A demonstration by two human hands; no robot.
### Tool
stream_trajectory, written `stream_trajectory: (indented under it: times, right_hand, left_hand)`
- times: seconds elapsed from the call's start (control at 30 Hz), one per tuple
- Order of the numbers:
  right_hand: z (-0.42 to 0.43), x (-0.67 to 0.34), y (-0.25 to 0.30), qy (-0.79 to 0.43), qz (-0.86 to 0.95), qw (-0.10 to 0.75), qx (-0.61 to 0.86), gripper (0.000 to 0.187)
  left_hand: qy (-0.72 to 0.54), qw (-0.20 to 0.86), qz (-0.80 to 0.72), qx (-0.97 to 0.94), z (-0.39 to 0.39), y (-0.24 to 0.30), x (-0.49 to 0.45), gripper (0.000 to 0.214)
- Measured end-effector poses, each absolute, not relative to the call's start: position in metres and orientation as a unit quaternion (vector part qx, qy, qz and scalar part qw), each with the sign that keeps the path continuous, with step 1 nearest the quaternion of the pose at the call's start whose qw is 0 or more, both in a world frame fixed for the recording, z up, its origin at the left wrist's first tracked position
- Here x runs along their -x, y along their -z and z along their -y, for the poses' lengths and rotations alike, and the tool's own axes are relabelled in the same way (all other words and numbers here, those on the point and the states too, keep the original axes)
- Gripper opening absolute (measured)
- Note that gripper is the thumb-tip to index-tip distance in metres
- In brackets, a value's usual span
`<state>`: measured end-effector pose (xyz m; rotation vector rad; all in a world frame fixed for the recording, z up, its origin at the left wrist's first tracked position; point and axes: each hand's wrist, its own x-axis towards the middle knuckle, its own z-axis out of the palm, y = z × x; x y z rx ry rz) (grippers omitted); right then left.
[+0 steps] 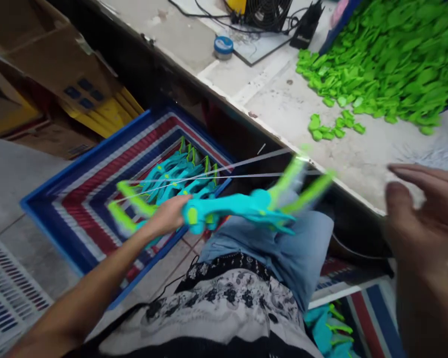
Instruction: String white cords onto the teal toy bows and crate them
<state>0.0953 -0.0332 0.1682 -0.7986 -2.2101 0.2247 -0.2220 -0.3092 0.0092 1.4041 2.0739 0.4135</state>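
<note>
Although it is blurred, a turquoise toy crossbow (pixel 242 206) is seen held over the denim lap (pixel 298 253). It is gripped at its rear end by the left hand (pixel 168 216), whose fingers are wrapped around the handle. Lime-green limbs (pixel 302 184) are spread at the front of the toy crossbow, and a white string (pixel 246 164) is stretched back from them.

To the right of the toy crossbow and well apart from it, the right hand (pixel 421 219) is held with its fingers spread, and nothing is grasped in it.

Behind and to the left of the toy crossbow, a blue striped bin (pixel 59 199) is set on the floor, and more turquoise crossbows (pixel 171 171) are stacked in it.

Beyond the toy crossbow, a worktable (pixel 283 99) is seen, on which a heap of green plastic pieces (pixel 388 54), a blue-lidded jar (pixel 223 45) and a black fan (pixel 267 12) are placed.

Far to the left of the toy crossbow, cardboard boxes (pixel 52 59) are piled.
</note>
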Motion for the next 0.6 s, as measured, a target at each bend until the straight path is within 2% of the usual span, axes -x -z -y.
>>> stream_trajectory:
  times: [0.07, 0.13, 0.2, 0.3, 0.4, 0.53, 0.6]
  right_hand:
    - [0.019, -0.039, -0.154, -0.063, 0.887, 0.385, 0.246, 0.026]
    - [0.001, 0.029, -0.133, -0.096, 0.928, 0.318, 0.168, 0.019]
    - [-0.018, 0.101, -0.109, -0.118, 0.958, 0.243, 0.099, 0.02]
    - [-0.048, 0.204, -0.074, -0.108, 0.981, 0.157, 0.02, 0.04]
    - [-0.074, 0.277, -0.051, -0.083, 0.99, 0.109, -0.026, 0.064]
    - [-0.091, 0.307, -0.042, -0.036, 0.996, 0.073, -0.042, 0.077]
    - [-0.092, 0.305, -0.043, -0.027, 0.997, 0.063, -0.041, 0.077]
  left_hand:
    - [-0.165, 0.296, -0.851, -0.401, 0.356, 0.015, 0.273, 0.04]
    - [-0.127, 0.268, -0.91, -0.289, 0.388, 0.043, 0.316, 0.045]
    - [-0.08, 0.249, -0.943, -0.207, 0.403, 0.073, 0.35, 0.045]
    - [-0.042, 0.252, -0.957, -0.138, 0.402, 0.116, 0.396, 0.052]
    - [-0.042, 0.275, -0.954, -0.111, 0.392, 0.161, 0.438, 0.058]
    - [-0.04, 0.315, -0.942, -0.104, 0.385, 0.226, 0.478, 0.06]
    - [-0.034, 0.333, -0.937, -0.104, 0.383, 0.258, 0.492, 0.058]
